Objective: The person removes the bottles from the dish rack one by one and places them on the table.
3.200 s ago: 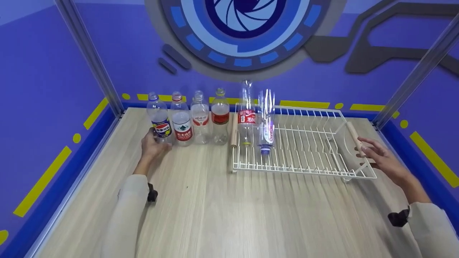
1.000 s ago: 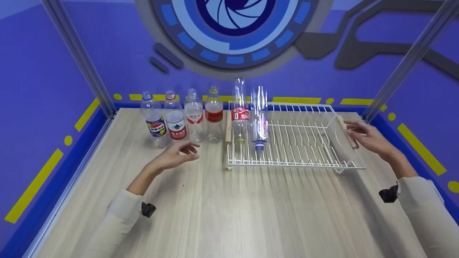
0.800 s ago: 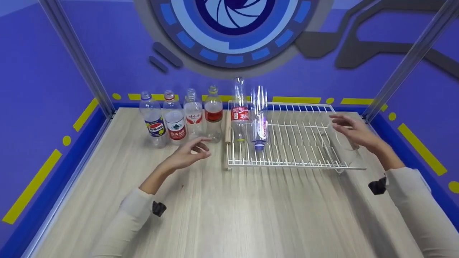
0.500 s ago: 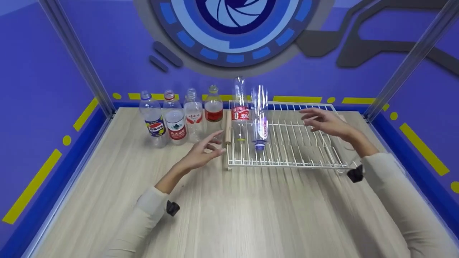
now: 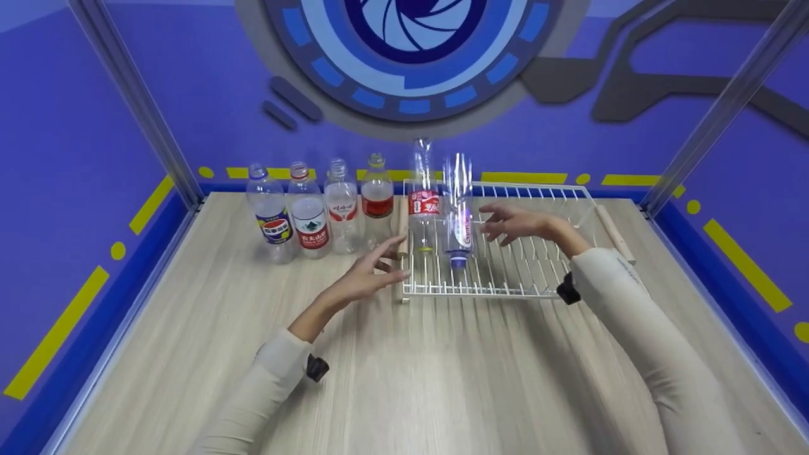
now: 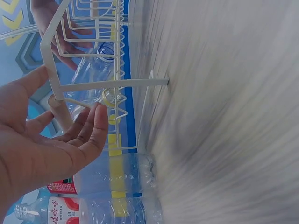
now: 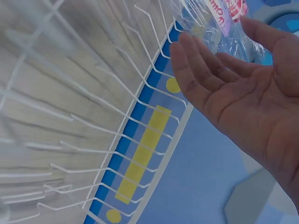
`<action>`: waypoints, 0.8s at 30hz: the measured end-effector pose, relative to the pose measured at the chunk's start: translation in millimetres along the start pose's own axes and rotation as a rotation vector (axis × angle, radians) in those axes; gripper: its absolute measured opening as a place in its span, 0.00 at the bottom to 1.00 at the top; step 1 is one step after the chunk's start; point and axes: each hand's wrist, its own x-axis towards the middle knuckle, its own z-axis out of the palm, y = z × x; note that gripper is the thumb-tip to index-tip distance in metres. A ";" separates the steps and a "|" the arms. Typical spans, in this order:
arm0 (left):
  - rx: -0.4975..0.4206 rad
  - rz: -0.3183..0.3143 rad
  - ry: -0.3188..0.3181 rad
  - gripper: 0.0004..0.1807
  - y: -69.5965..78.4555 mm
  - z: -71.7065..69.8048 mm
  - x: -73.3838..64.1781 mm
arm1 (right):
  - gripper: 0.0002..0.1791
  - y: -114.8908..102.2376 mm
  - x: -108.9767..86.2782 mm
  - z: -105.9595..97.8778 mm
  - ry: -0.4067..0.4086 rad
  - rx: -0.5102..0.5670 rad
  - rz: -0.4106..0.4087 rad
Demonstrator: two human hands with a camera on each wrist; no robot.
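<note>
1. The left hand (image 5: 363, 278), thumb and fingers spread well apart, grips nothing. Just past its fingertips is the pale wooden cylindrical handle (image 5: 403, 227) at the near end of a white wire dish rack (image 5: 493, 295); whether they touch cannot be told.
2. The right hand (image 5: 521, 226) is above the rack, empty, with its fingers apart and loosely bent.
3. Just left of the right hand's fingertips, a clear, ridged plastic bottle with a purple neck end (image 5: 459, 215) stands upside down in the rack. Its white-and-purple label seems to read "Ganten".
4. Farther left of the right hand, and beyond the left hand's fingertips, a clear plastic bottle with a red label and yellow neck ring (image 5: 423, 203) is also upturned in the rack. Its white script is too small to read.
5. Beyond the left hand, four clear plastic bottles stand upright on the pale wood-grain table (image 5: 404, 379). Nearest its fingers is one with a red-and-black label (image 5: 378, 205), its lettering unclear.
6. Leftward from that follow a bottle with red 娃哈哈 on white (image 5: 342, 210), a bottle with a red-and-white label and green mountain emblem (image 5: 312, 224), reading 农夫山, and a bottle with a blue-and-yellow label and round red-white-blue emblem (image 5: 275, 227).
</note>
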 end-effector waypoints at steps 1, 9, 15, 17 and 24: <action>-0.011 -0.009 -0.002 0.41 -0.2 0.0 0.4 | 0.39 -1.8 3.5 1.6 -0.025 -0.007 0.023; -0.060 -0.060 0.009 0.41 0.3 0.1 2.5 | 0.56 -19.2 25.6 17.1 -0.123 -0.064 0.184; -0.066 -0.074 0.001 0.41 0.6 -0.5 2.2 | 0.54 -23.5 34.3 21.4 -0.116 -0.107 0.241; -0.069 -0.078 0.002 0.41 0.5 -0.5 2.3 | 0.50 -23.0 35.2 21.6 -0.111 -0.117 0.242; -0.068 -0.062 -0.001 0.41 -2.6 -0.7 2.6 | 0.41 -23.1 33.5 19.9 -0.099 -0.063 0.231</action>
